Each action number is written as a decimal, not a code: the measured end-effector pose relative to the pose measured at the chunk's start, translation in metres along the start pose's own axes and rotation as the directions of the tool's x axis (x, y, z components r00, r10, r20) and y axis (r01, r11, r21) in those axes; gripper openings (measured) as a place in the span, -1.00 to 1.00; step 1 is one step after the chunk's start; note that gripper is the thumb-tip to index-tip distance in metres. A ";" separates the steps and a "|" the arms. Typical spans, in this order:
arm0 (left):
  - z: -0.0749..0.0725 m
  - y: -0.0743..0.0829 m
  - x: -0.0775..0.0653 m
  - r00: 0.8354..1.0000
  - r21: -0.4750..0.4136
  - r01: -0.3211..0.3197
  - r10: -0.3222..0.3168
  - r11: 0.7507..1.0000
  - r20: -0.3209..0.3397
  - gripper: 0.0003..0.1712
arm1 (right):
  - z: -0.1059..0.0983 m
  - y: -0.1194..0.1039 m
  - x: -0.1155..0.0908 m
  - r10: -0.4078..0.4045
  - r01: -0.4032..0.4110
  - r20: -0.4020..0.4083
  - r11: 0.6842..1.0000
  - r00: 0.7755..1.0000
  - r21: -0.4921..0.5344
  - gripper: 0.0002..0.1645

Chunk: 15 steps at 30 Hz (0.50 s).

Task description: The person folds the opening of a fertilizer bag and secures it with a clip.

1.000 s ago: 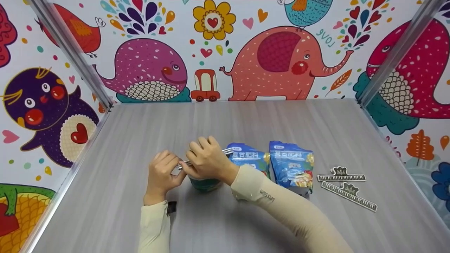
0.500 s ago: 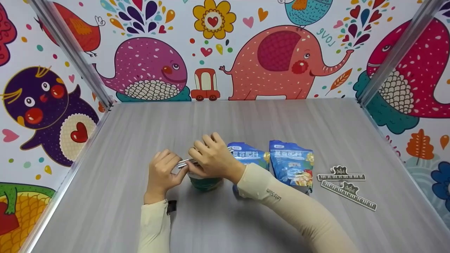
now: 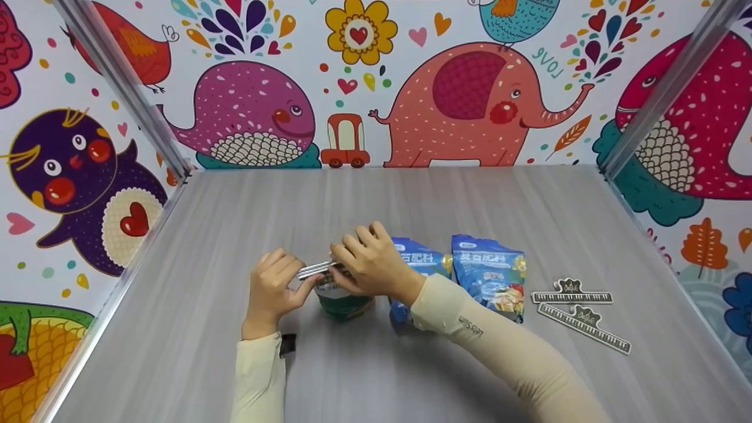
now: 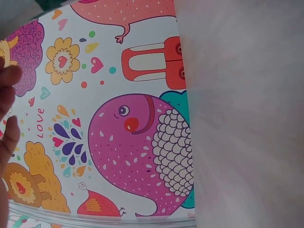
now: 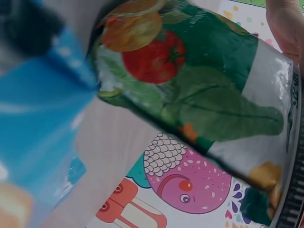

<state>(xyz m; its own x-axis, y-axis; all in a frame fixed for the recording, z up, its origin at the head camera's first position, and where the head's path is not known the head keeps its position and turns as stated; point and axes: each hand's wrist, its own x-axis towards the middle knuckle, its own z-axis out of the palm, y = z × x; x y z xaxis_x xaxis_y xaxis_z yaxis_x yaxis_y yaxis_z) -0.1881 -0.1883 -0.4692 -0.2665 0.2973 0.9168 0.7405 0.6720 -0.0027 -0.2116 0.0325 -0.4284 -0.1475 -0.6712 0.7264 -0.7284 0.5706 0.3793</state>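
Observation:
A green and white plastic bag (image 3: 343,302) printed with vegetables stands on the table, partly behind my right hand. Along its top edge runs a clip with a piano-key pattern (image 3: 315,269), seen at the right edge of the right wrist view as a dark keyed strip (image 5: 289,190). My left hand (image 3: 275,288) pinches the clip's left end between thumb and curled fingers. My right hand (image 3: 371,261) curls over the clip's right part and hides that end. In the left wrist view only a few fingers (image 4: 7,99) show.
Two blue fertilizer bags stand right of the green one; the nearer blue bag (image 3: 420,258) is partly behind my right wrist, the farther blue bag (image 3: 489,273) in full view. Two loose piano-key clips, an upper clip (image 3: 571,294) and a lower clip (image 3: 584,326), lie farther right. Patterned walls enclose the table.
My right hand has slid rightward along the clip, uncovering its left part and covering its right end. My left hand has barely moved.

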 end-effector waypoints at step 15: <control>0.001 0.000 -0.001 1.000 -0.007 0.011 -0.011 1.000 0.004 -0.41 | -0.009 0.013 -0.021 0.049 -0.053 0.137 0.998 0.989 0.023 -0.51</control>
<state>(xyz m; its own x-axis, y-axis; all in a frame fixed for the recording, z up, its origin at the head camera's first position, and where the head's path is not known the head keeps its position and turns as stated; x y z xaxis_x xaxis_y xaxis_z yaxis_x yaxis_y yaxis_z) -0.1884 -0.1882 -0.4702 -0.2771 0.2928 0.9152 0.7421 0.6703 0.0102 -0.2118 0.0581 -0.4335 -0.2733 -0.7006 0.6591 -0.7345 0.5945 0.3273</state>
